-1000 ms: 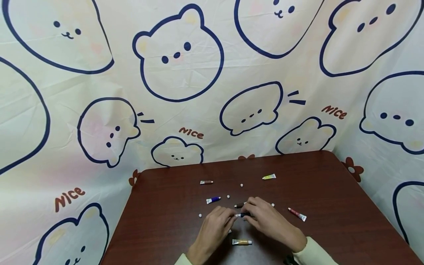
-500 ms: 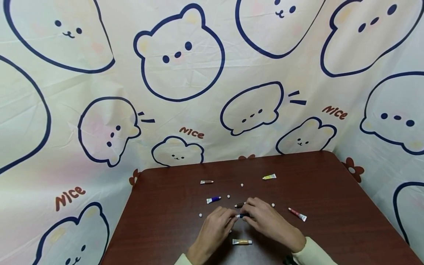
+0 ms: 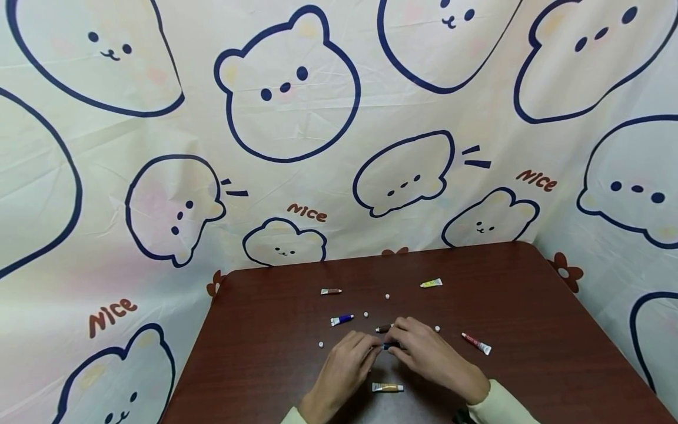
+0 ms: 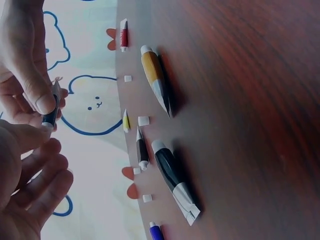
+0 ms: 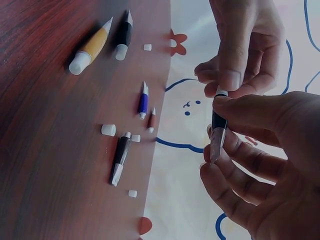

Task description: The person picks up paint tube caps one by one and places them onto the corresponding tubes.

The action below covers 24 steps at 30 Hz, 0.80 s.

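Between both hands, raised over the table, is a small dark paint tube (image 5: pixel 218 122) with a pale crimped tail. My right hand (image 3: pixel 426 353) holds its body with thumb and fingers. At the tube's top end, my left hand (image 3: pixel 341 365) pinches the white cap (image 5: pixel 222 91), mostly covered by the fingertips. Closest to the hands on the table lie a dark brown tube (image 3: pixel 384 328) just beyond them and a gold tube (image 3: pixel 388 387) with a white cap in front. A capped black tube (image 4: pixel 170 167) shows in the left wrist view; the left hand hides it in the head view.
Further out on the brown table (image 3: pixel 254 353) lie a purple tube (image 3: pixel 341 320), a brown tube (image 3: pixel 331 291), a yellow tube (image 3: pixel 431 283) and a red tube (image 3: pixel 477 344). Several loose white caps, one left of the hands (image 3: pixel 321 344), are scattered among them. A bear-print cloth (image 3: pixel 286 129) hangs behind.
My left fingertips have shifted slightly right, covering more of the tube's white end. The right hand keeps its place, and the tubes on the table have not moved.
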### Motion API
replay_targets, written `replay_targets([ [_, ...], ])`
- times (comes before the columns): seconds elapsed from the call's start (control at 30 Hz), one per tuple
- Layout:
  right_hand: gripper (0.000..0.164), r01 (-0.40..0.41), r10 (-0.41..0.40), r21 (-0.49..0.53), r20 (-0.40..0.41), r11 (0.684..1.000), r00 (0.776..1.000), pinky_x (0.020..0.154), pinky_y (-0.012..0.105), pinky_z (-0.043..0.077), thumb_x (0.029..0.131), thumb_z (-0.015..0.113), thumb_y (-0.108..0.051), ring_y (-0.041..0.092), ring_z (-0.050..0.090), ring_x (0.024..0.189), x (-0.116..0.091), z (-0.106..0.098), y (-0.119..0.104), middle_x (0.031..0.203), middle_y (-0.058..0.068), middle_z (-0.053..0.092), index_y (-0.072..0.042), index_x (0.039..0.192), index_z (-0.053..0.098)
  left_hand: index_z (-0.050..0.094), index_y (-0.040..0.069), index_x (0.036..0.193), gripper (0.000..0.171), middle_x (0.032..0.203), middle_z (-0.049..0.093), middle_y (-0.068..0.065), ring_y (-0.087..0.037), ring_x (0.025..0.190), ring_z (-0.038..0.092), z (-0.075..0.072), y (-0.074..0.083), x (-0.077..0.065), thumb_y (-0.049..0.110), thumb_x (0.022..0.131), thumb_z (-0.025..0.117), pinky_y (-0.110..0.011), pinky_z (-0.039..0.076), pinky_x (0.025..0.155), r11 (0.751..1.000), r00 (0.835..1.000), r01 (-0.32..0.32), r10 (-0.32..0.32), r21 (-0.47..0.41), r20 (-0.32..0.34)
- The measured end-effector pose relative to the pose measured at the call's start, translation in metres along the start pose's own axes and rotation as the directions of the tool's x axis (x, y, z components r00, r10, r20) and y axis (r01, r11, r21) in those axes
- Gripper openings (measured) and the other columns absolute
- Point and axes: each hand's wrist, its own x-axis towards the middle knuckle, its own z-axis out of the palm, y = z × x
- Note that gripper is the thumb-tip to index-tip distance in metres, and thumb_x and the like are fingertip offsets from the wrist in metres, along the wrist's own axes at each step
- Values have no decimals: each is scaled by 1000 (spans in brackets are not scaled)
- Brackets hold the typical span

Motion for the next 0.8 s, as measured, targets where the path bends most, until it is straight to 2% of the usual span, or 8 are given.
replay_targets([
  [0.13,12,8,-8,-4,9,1000,1000,71,19,47,97,85,-20,0,47,85,0,0,0,99,-12,59,-20,104,75,75,18,110,18,100,75,8,-7,90,68,1,-1,-1,15,95,85,-22,56,80,1000,1000,-1,1,1,-10],
  [0.33,11,28,-28,-4,-13,1000,1000,71,19,48,97,84,-20,1,48,86,1,1,0,99,-12,60,-20,104,75,74,16,102,20,91,74,6,-6,82,63,2,-2,-3,17,90,90,-21,52,72,1000,999,-1,2,23,-35],
  [0.57,13,46,-46,-2,-45,999,998,70,19,48,96,86,-19,1,49,86,1,3,1,98,-11,60,-20,103,75,77,17,106,11,95,75,8,-5,85,65,2,-2,-3,16,97,83,-20,54,75,1000,999,-15,16,11,-46],
  [0.8,13,36,-36,11,-27,999,999,71,19,48,96,85,-19,1,48,86,0,3,0,99,-12,60,-21,103,75,75,18,107,23,98,74,8,-6,89,67,2,-2,-4,11,90,89,-20,55,79,999,999,-31,31,11,-40],
])
